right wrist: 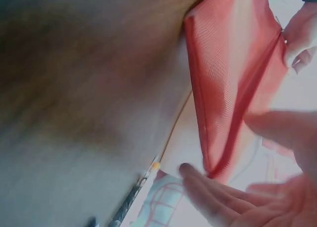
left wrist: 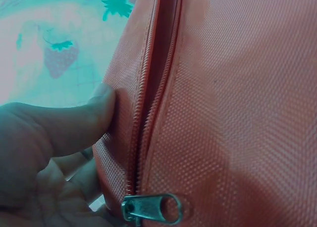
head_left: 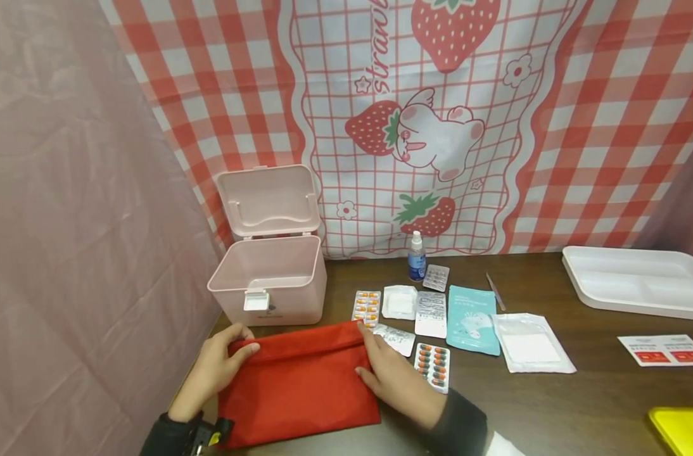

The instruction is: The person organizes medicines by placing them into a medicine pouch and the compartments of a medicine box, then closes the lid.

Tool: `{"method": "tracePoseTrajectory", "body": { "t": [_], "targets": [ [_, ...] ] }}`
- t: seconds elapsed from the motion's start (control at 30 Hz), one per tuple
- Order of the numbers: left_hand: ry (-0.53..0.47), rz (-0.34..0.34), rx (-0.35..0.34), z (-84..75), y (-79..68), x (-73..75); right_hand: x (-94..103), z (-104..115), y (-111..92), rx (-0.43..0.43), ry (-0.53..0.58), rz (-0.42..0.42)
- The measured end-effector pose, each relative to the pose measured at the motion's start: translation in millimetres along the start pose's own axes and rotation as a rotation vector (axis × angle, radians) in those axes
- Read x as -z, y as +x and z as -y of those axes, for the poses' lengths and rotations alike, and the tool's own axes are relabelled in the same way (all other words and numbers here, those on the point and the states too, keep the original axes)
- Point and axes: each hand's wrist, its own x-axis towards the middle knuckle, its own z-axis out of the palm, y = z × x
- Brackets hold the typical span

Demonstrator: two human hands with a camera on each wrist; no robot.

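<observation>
A red zip pouch (head_left: pixel 301 386) is held tilted at the front of the table. Its zip is partly open, and the metal zip pull (left wrist: pixel 151 208) sits near the left end. My left hand (head_left: pixel 218 364) pinches the pouch's left top corner, thumb on the near face and fingers behind. At the right top corner is my right hand (head_left: pixel 400 380). Its thumb and fingers (right wrist: pixel 213 192) stand apart and fairly straight around that corner, as the right wrist view shows. What lies inside the pouch is hidden.
Behind the pouch stands a pink box (head_left: pixel 272 278), lid raised. To the right lie several blister packs (head_left: pixel 432 367), a teal packet (head_left: pixel 472 320), gauze packets (head_left: pixel 531 345) and tweezers (head_left: pixel 496 292). A spray bottle (head_left: pixel 417 259), white tray (head_left: pixel 637 278) and yellow tray (head_left: pixel 685 434) stand farther off.
</observation>
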Motion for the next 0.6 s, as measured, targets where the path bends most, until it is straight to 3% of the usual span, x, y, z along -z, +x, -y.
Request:
{"method": "tracePoseTrajectory", "body": {
  "t": [0.13, 0.3, 0.43, 0.6],
  "targets": [
    [-0.014, -0.08, -0.04, -7.4, -1.3, 0.7, 4.1, -2.1, 3.3, -0.01, 0.093, -0.155],
    [-0.035, -0.177, -0.088, -15.3, -2.2, -1.0, 10.2, -8.3, 6.6, 0.007, 0.168, -0.277],
    [-0.069, -0.231, -0.103, -20.1, -3.2, -2.9, 13.8, -13.1, 8.0, 0.033, 0.196, -0.349],
    [-0.138, -0.29, -0.099, -24.8, -6.5, -5.6, 18.7, -17.2, 9.3, 0.021, 0.229, -0.373]
  ]
}}
